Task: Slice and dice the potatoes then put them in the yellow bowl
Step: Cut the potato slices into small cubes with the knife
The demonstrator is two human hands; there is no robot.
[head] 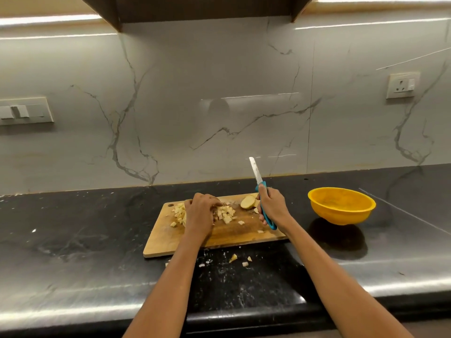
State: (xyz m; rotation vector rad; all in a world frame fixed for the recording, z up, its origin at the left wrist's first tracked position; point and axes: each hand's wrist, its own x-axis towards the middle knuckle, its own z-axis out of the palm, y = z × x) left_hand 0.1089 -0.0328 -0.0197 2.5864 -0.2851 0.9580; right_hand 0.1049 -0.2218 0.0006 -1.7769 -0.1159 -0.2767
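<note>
Pretty warm, dim-ish kitchen light coming from strips under the upper cabinets (205, 8), which blow out into white streaks. Lots of glare on the glossy marble backsplash (219, 106) and along the front edge of the black counter (73, 240). The yellow bowl (341, 206) drops a soft shadow forward. Wide-angle bending at the edges, overall a bit soft.

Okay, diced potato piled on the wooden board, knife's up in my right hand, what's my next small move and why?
Probably scoop the diced potato pile under your left hand toward the empty-looking yellow plastic bowl; or dice the uncut potato half.
</note>
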